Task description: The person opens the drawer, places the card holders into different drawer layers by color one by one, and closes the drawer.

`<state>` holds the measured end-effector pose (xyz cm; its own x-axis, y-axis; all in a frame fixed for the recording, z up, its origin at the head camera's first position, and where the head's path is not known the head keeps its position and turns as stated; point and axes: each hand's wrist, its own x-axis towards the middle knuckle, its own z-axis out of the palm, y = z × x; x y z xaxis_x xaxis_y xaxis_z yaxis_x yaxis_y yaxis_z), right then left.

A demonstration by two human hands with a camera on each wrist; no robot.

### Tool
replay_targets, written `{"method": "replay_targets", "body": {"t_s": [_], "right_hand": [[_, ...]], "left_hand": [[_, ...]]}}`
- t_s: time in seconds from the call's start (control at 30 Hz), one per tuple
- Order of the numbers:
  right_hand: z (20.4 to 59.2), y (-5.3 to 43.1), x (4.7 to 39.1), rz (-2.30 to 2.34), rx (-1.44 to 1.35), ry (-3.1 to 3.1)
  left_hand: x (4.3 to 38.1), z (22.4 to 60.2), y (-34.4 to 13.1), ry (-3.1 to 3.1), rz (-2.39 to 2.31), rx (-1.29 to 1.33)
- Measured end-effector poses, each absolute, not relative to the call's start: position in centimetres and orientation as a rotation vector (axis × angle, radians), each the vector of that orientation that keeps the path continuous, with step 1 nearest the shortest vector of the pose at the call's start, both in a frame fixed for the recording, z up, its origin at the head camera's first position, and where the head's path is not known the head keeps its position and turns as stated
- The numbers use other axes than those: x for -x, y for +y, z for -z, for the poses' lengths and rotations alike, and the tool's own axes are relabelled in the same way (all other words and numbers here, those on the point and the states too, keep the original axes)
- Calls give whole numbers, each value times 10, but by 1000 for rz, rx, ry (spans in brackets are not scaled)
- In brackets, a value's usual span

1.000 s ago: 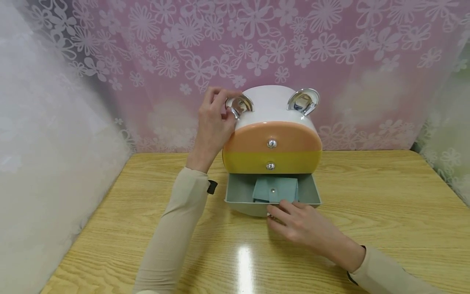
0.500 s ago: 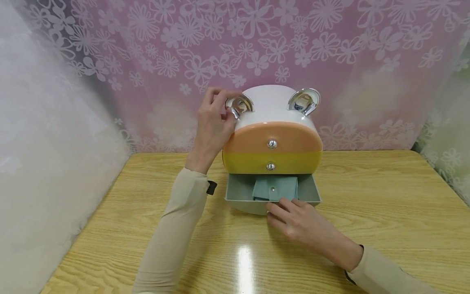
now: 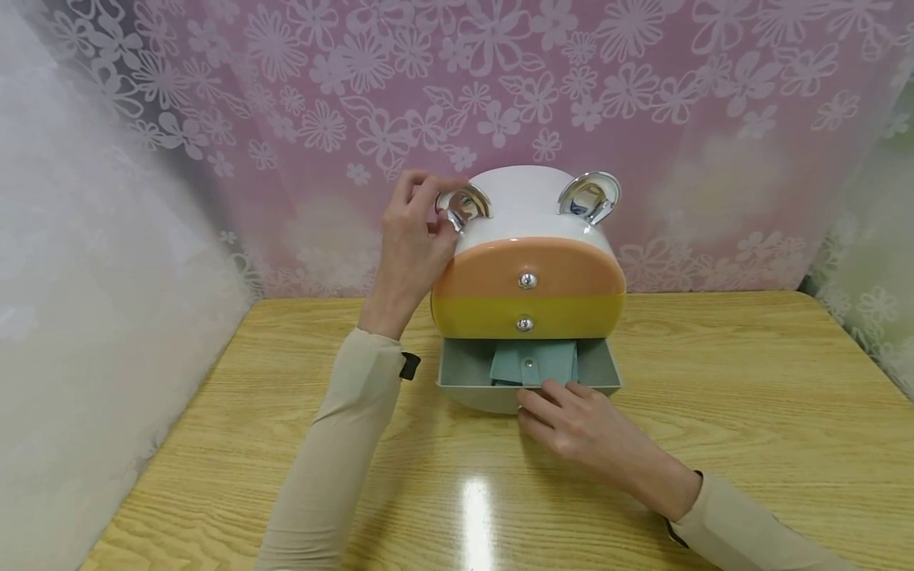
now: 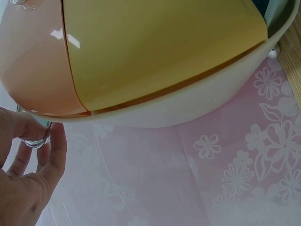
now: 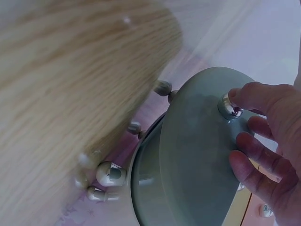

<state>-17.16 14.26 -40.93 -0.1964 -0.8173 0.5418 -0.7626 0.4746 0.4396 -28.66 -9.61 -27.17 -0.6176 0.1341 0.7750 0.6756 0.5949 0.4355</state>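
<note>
A white storage box (image 3: 524,190) with silver ears stands on the table, its bottom grey-green drawer (image 3: 471,399) pulled out. My left hand (image 3: 417,238) grips the left silver ear (image 3: 467,205) between thumb and fingers; the left wrist view shows these fingers curled around it. At the drawer front, my right hand (image 3: 581,424) has its thumb and a finger on the round silver knob (image 5: 229,107), while other fingers touch the drawer face. A light blue pouch (image 3: 510,363) with a snap button lies in the drawer, its front partly hidden by the rim and my fingers.
Above the open drawer, the orange drawer (image 3: 478,270) and yellow drawer (image 3: 478,316) are closed, each with a silver knob. Small round feet (image 5: 110,174) support the box. A floral curtain (image 3: 321,159) hangs behind the wooden table (image 3: 750,396).
The bottom drawer has slid slightly inward, with my right hand moving along with it. Less of the pouch shows. My left hand stays on the ear.
</note>
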Motion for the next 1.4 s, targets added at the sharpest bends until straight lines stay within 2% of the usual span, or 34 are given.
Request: {"method": "replay_targets", "body": {"t_s": [1.4], "right_hand": [[412,139,198,65,-1270,-1978]], "left_hand": [[286,270,-96,-2134,972,630]]}}
